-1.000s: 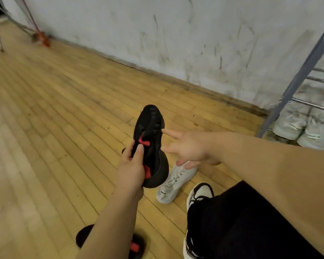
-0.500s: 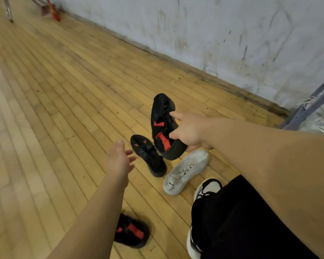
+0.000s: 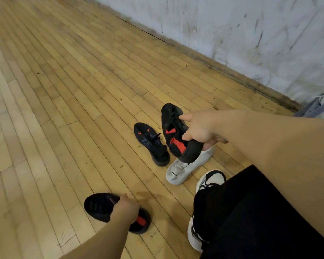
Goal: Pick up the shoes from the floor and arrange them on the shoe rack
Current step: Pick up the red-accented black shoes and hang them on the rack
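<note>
- right now the right hand [image 3: 200, 129] is clamped round the lifted black shoe [image 3: 176, 135], thumb on its upper edge and fingers curled under its lower end. the shoe hangs in the air with red patches showing, its far end aimed at the wall [image 3: 251, 34].
- straight below that grip a pale grey shoe [image 3: 183, 169] lies on the floor [image 3: 64, 90], its far part hidden by the lifted shoe's lower end.
- just left of that grip a laced black shoe [image 3: 150, 144] lies on the boards, red marks near its toe. it sits close beside the lifted one, and i cannot tell if they touch.
- the left hand [image 3: 125, 208] is lower and nearer the camera, well apart from the right grip. its fingers curl over the middle of the low black shoe [image 3: 99, 206], which rests on the floor, and a red patch shows just right of the knuckles.
- between the two grips are only bare boards.
- right of the left grip, under the right forearm, a worn sneaker [image 3: 211, 179] in white and black pokes out from a black trouser leg [image 3: 251, 212], which covers the floor there.
- of the shoe rack [image 3: 314, 107] only a blue-grey leg shows, at the frame's right edge beyond the right forearm and far from both grips. something pale beside it is too blurred to name.
</note>
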